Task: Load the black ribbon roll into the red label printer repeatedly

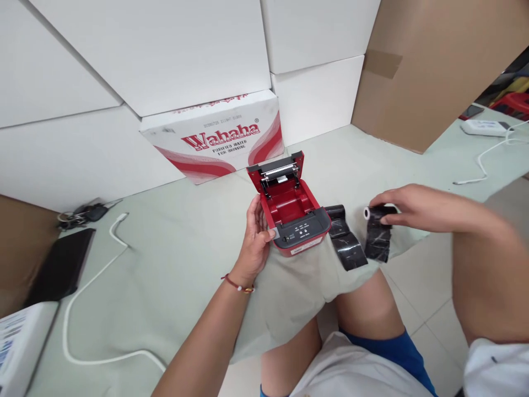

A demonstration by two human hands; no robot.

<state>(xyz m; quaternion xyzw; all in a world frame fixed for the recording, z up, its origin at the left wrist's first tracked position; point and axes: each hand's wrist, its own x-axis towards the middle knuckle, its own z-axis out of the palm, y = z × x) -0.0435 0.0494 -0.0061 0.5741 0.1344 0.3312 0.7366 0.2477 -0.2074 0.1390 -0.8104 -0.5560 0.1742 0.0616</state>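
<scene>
A small red and black label printer (303,229) stands in the middle with its lid (276,171) raised, so the bare red paper bay shows. My left hand (257,237) grips the printer's left side, thumb on the front corner. Off to the right, my right hand (400,207) has fingers and thumb closed round a small roll of black marbled labels (379,234), whose white core faces left and whose loose strip hangs down. Between printer and right hand lies another black label roll (347,248), its strip unrolled toward the table's front edge.
A Wahaha water carton (223,143) stands behind the printer, against white boxes (198,49). A brown cardboard box (417,71) is at back right. On the left lie keys (88,214), a black flat case (61,264) and a white cable (68,325). A white device (485,128) sits far right.
</scene>
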